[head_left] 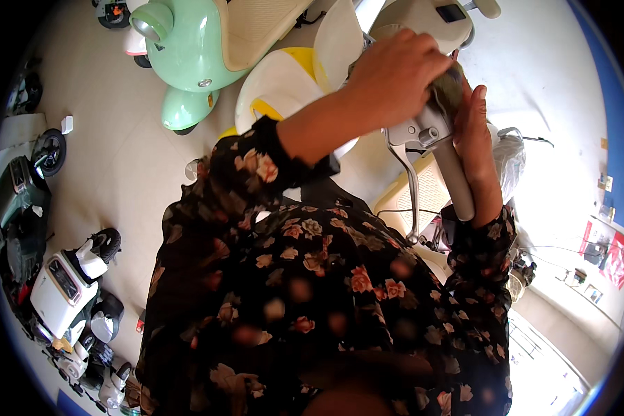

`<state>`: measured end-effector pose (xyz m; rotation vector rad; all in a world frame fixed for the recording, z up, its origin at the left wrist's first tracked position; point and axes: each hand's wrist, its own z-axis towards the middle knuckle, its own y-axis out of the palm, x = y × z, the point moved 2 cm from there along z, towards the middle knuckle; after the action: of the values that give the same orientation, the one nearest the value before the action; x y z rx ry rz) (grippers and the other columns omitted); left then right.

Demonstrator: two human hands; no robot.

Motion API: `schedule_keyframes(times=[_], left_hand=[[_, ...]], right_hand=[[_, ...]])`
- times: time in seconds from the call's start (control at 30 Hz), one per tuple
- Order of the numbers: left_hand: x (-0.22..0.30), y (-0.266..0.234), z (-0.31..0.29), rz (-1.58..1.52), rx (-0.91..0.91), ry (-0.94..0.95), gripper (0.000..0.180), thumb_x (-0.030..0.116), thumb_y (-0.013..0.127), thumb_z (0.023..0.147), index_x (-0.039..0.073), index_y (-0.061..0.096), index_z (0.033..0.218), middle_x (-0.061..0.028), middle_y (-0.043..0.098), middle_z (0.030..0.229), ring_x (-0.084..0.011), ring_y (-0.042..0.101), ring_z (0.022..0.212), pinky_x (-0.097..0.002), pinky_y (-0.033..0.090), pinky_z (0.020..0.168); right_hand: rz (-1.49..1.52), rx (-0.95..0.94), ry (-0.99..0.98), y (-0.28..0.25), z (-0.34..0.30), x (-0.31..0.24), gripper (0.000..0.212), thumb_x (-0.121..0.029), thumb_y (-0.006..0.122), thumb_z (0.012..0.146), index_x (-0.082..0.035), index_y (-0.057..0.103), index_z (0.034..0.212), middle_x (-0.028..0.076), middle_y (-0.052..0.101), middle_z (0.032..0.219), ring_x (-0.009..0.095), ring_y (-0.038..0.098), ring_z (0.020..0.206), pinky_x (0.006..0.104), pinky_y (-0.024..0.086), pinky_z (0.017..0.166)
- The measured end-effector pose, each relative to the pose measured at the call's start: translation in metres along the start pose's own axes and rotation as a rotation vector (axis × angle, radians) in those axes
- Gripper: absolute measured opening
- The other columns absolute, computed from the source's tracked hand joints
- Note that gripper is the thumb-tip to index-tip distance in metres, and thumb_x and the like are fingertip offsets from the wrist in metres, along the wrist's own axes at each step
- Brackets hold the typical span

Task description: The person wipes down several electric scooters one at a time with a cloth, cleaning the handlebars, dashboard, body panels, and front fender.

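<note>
Head view shows me mostly the person's dark floral garment (326,277), which fills the lower middle and blocks much of the pale floor (125,139). Beyond it a mint-green scooter (187,55) is cut off by the upper edge, and a white-and-yellow body (267,83) sits just beside it, partly behind the left forearm. Toward the left rim I see a dark green scooter (21,191) and a white scooter (59,291), both bent by the lens; the smaller machines crowded below them blur together.

Nearer, a silver handlebar assembly (416,130) is up between the hands, right of centre, its grey grip (453,173) slanting down and its lever (410,187) hanging beside it. The left hand (402,76) bends over the top with curled fingers; its fingertips are hidden, so I cannot tell whether they pinch anything. The right hand (473,132) lies along the far side, thumb raised, its grasp unclear to me. Between them is a dark piece (448,90), partly covered, its kind hard to make out.
</note>
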<state>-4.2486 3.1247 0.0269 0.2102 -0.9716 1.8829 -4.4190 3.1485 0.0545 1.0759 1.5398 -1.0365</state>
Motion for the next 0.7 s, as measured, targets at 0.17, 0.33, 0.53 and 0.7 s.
schedule_keyframes(times=[0.17, 0.33, 0.53, 0.7], left_hand=[[-0.041, -0.031, -0.005, 0.130, -0.006, -0.090, 0.047, 0.001, 0.069, 0.071, 0.009, 0.064, 0.117, -0.0103, 0.061, 0.109, -0.0323, 0.057, 0.103, -0.0438, 0.049, 0.089], [-0.002, -0.037, -0.025, -0.032, -0.053, 0.010, 0.053, -0.003, 0.069, 0.067, 0.007, 0.063, 0.119, -0.0097, 0.059, 0.112, -0.0322, 0.054, 0.105, -0.0413, 0.047, 0.095], [0.011, -0.003, 0.030, 0.217, -0.279, -0.032, 0.043, 0.003, 0.065, 0.073, 0.013, 0.067, 0.115, -0.0071, 0.062, 0.119, -0.0298, 0.058, 0.111, -0.0388, 0.051, 0.091], [-0.029, 0.023, 0.069, 0.344, -0.563, -0.273, 0.032, 0.021, 0.062, 0.081, 0.015, 0.073, 0.110, -0.0085, 0.071, 0.102, -0.0299, 0.067, 0.100, -0.0418, 0.055, 0.081]], right_hand=[[-0.299, 0.092, 0.003, -0.010, -0.007, -0.003, 0.082, -0.069, 0.016, 0.100, -0.012, 0.027, 0.157, 0.014, 0.053, 0.139, 0.024, 0.050, 0.127, 0.0390, 0.041, 0.103], [-0.241, 0.105, -0.022, -0.011, -0.008, -0.006, 0.084, -0.072, 0.016, 0.099, -0.012, 0.028, 0.157, 0.013, 0.052, 0.138, 0.024, 0.048, 0.129, 0.0405, 0.041, 0.103], [-0.166, 0.202, -0.075, -0.011, -0.010, -0.005, 0.076, -0.065, 0.023, 0.102, -0.013, 0.028, 0.157, 0.014, 0.053, 0.139, 0.025, 0.048, 0.130, 0.0391, 0.041, 0.101], [-0.108, 0.248, -0.103, -0.023, -0.006, -0.006, 0.080, -0.068, 0.029, 0.100, -0.010, 0.030, 0.155, 0.016, 0.053, 0.138, 0.025, 0.051, 0.127, 0.0398, 0.044, 0.102]])
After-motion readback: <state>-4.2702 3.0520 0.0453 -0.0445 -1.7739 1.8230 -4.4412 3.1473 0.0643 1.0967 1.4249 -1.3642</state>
